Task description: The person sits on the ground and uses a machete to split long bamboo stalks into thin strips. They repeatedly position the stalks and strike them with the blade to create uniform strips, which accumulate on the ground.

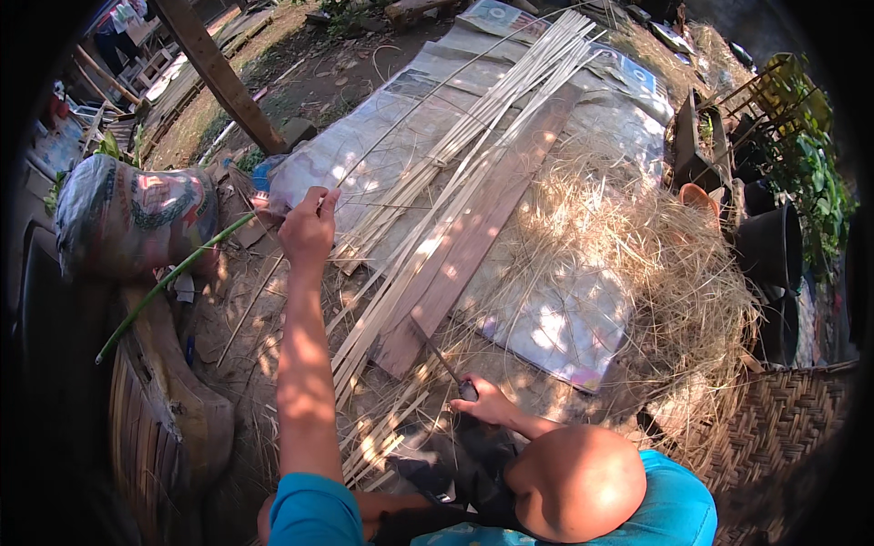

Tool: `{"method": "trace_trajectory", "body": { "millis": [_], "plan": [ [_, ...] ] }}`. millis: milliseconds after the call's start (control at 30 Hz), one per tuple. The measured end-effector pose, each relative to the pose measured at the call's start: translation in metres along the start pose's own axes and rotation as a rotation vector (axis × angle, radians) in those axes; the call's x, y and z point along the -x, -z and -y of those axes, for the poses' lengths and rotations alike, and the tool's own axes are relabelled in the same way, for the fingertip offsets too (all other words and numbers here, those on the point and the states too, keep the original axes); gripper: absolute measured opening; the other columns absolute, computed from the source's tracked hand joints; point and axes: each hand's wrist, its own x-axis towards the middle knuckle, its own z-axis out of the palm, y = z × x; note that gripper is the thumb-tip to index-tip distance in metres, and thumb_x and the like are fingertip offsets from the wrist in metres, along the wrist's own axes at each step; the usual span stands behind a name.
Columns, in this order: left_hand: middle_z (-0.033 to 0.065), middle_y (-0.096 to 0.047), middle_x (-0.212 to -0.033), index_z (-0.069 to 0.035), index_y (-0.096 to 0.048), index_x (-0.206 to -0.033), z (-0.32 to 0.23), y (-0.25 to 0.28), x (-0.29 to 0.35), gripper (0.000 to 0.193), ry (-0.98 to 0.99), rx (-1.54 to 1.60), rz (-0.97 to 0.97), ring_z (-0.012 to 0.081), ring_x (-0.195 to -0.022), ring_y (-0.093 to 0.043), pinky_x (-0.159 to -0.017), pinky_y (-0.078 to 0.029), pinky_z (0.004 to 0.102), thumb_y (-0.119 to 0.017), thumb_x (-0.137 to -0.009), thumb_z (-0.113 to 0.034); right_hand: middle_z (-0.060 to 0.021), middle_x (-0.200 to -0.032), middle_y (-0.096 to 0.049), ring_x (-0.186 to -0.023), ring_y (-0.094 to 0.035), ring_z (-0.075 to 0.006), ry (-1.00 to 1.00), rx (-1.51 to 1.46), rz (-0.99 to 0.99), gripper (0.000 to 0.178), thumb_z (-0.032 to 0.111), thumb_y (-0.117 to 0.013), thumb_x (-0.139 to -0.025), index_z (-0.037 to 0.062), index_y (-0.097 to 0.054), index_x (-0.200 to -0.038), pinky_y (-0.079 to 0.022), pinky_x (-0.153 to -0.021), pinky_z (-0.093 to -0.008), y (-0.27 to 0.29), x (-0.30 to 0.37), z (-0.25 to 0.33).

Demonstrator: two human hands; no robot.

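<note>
My left hand (pixel 309 223) is raised at the end of my outstretched arm, its fingers pinched on a thin bamboo strip (pixel 391 127) that runs up and away to the right. A green bamboo stick (pixel 173 280) slants down to the left from beside this hand; whether it joins the held strip I cannot tell. Lower down, my right hand (pixel 490 401) is closed round the handle of a knife (pixel 435 350), its narrow blade pointing up and left over the near end of a brown wooden plank (pixel 473 255). Pale split bamboo strips (pixel 446 196) lie lengthwise along the plank.
Printed sheets (pixel 564 318) cover the ground beneath, with a heap of curly shavings (pixel 619 237) to the right. A stuffed sack (pixel 137 218) rests on a wooden piece (pixel 196 400) at left. Black pots (pixel 769 241) and a woven mat (pixel 774 428) are at right; a post (pixel 223 77) leans behind.
</note>
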Motion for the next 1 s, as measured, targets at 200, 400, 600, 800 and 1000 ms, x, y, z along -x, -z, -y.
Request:
{"method": "trace_trajectory", "body": {
  "millis": [200,400,600,800,1000],
  "plan": [
    [0.0113,-0.071,-0.079,-0.01,-0.065,-0.13,-0.032,-0.106,0.064,0.042,0.53,0.696,0.963,0.0106,-0.049,-0.054,-0.041,-0.036,0.026,-0.057,-0.102,-0.04,-0.017,-0.101,-0.069,-0.09,-0.07,-0.0297,0.21,-0.019,0.403,0.046,0.026,-0.072,-0.094,0.0005,-0.056,-0.128,-0.056,-0.079,-0.0406,0.009,-0.006,0.049],
    [0.0182,-0.073,-0.11,-0.007,-0.066,-0.118,-0.099,-0.202,0.145,0.033,0.352,0.29,0.655,0.0395,-0.101,-0.069,-0.086,-0.053,0.0518,-0.051,-0.103,-0.033,-0.0076,-0.093,-0.066,-0.079,-0.066,-0.0159,-0.206,-0.692,0.565,0.03,0.011,-0.057,-0.104,-0.0003,-0.053,-0.131,-0.057,-0.069,-0.0313,-0.016,-0.003,0.015],
    [0.0233,-0.071,-0.107,-0.003,-0.066,-0.112,-0.097,-0.24,0.137,0.032,0.349,0.224,0.595,0.0394,-0.106,-0.068,-0.087,-0.054,0.0512,-0.051,-0.103,-0.029,-0.0059,-0.086,-0.063,-0.068,-0.064,-0.0138,-0.238,-0.378,0.144,0.03,0.023,-0.054,-0.104,0.0008,-0.052,-0.123,-0.054,-0.057,-0.0309,0.063,-0.081,0.064],
    [0.0223,-0.071,-0.101,0.001,-0.063,-0.114,-0.121,-0.236,0.135,0.029,0.307,0.232,0.512,0.0381,-0.1,-0.07,-0.09,-0.056,0.0456,-0.058,-0.098,-0.023,-0.0095,-0.082,-0.069,-0.067,-0.065,-0.0147,0.04,-0.204,0.548,0.029,0.021,-0.061,-0.1,-0.0037,-0.059,-0.115,-0.054,-0.055,-0.0287,0.013,-0.034,0.078],
    [0.0239,-0.071,-0.107,-0.003,-0.066,-0.117,-0.127,-0.216,0.12,0.047,0.313,0.321,0.658,0.0396,-0.106,-0.068,-0.093,-0.053,0.0498,-0.045,-0.106,-0.043,-0.0113,-0.083,-0.069,-0.067,-0.066,-0.0153,0.029,-0.654,0.216,0.019,0.014,-0.053,-0.105,-0.0003,-0.058,-0.116,-0.053,-0.054,-0.028,0.025,-0.083,0.029]
  ]
}}
